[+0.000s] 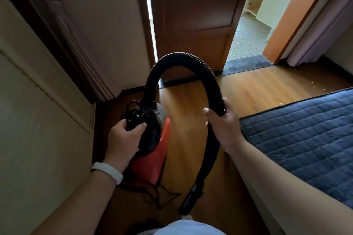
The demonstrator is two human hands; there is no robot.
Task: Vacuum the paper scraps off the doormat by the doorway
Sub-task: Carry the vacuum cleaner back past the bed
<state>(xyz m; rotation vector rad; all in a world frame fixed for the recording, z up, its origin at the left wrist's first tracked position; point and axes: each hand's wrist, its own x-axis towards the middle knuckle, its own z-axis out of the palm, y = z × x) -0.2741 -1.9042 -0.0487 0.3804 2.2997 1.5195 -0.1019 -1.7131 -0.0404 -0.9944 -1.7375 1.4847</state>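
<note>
A small vacuum cleaner (152, 160) with an orange body and black top hangs above the wooden floor at lower centre. My left hand (124, 139) grips its black handle, with a bundle of black cord caught under the fingers. Its ribbed black hose (183, 59) arches up and over to the right. My right hand (223, 126) is closed around the hose, and the nozzle (189, 200) dangles below it, pointing down. The blue quilted doormat (305, 139) lies on the floor at the right. A few pale paper scraps (322, 89) lie on the wood beyond the mat's far edge.
A brown wooden door (196, 15) stands ajar ahead, with a dark threshold (246, 65) and speckled outdoor floor beyond. A cream wall and dark door frame (63, 34) close in on the left. An orange door edge (294, 15) stands at the right. Black cord (158, 196) trails under the vacuum.
</note>
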